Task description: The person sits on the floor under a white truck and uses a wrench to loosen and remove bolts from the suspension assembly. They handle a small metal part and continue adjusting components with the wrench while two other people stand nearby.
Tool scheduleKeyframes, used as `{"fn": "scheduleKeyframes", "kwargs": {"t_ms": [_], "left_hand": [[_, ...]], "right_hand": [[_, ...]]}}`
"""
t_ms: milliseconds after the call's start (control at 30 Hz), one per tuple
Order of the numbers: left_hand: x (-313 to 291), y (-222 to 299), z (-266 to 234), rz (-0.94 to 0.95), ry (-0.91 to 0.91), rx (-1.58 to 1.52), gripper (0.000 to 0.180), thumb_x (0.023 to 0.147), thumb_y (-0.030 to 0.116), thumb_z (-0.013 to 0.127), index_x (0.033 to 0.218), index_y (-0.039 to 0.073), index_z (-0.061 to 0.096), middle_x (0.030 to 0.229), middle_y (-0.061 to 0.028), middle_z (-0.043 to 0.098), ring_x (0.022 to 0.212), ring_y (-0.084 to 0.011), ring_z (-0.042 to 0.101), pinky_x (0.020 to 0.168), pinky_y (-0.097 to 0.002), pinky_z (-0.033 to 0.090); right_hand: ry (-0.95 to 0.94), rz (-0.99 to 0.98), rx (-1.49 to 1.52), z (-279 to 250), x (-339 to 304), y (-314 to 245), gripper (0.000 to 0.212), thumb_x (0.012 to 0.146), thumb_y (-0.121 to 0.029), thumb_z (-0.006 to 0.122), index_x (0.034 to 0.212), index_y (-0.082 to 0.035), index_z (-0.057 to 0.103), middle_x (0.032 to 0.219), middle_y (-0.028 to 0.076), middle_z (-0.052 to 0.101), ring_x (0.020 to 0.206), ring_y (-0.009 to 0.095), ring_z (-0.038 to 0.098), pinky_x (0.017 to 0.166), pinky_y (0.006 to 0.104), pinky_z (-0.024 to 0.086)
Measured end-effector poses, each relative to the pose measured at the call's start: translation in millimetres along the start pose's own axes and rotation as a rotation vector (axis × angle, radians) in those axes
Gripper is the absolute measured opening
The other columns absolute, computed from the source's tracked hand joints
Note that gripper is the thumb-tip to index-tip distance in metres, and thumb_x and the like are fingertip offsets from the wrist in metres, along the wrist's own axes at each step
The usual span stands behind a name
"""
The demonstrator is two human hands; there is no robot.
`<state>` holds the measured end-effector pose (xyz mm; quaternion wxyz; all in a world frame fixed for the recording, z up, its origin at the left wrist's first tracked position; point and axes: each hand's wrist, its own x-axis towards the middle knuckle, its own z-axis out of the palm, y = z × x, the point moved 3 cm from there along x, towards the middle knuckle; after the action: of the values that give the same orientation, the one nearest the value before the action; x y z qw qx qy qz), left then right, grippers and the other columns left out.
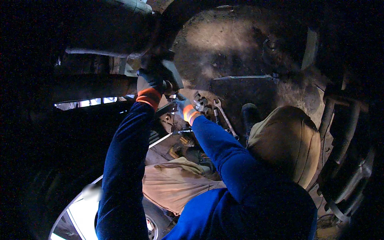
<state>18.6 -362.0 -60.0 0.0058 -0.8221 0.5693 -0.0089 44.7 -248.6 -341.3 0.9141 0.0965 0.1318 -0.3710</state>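
Both arms, in blue sleeves, reach forward under dark machinery that looks like a vehicle's underside. My left hand (151, 82), in a dark glove with an orange cuff, is closed against a metal part (173, 73) with a pale flat face. Just to the right and nearer, my right hand (184, 105), gloved alike, has its fingers drawn together by a small bracket-like metal piece (168, 108). What either hand grips is hidden by shadow and the gloves. Right of my right hand, an open-ended wrench (225, 115) lies on the ground beside a dark socket-like tool (216, 116).
Several small metal pieces (201, 102) lie near the wrench. Farther off, a long thin metal tool (244, 77) rests on the dirty ground. A thick shaft (96, 86) runs to the left. Hoses and metal parts (346, 132) hang at the right. A wheel (155, 222) shows at the lower edge.
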Motion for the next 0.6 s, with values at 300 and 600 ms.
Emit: {"fn": "scheduleKeyframes", "kwargs": {"t_ms": [300,600], "left_hand": [[-3.4,-2.3,-10.4,-0.003,0.045,-0.029,0.027,0.072,0.025,0.064,0.093,0.009,0.058,0.092,-0.0166,0.062,0.086,-0.0364,0.058,0.071,-0.0389,0.046],[-0.8,2.9,-6.6,0.289,0.208,-0.142,0.023,0.08,0.025,0.055,0.094,0.007,0.058,0.093,-0.017,0.062,0.089,-0.0365,0.057,0.072,-0.0376,0.045]], "right_hand": [[-0.025,0.188,-0.292,34.0,-31.6,-36.4,0.042,0.08,-0.004,0.062,0.121,-0.013,0.054,0.095,-0.001,0.063,0.072,0.011,0.054,0.06,0.0255,0.044],[-0.256,-0.172,-0.815,43.8,-36.9,-70.7,0.03,0.083,-0.014,0.061,0.112,-0.01,0.056,0.095,-0.001,0.061,0.085,0.01,0.056,0.069,0.0253,0.044]]}}
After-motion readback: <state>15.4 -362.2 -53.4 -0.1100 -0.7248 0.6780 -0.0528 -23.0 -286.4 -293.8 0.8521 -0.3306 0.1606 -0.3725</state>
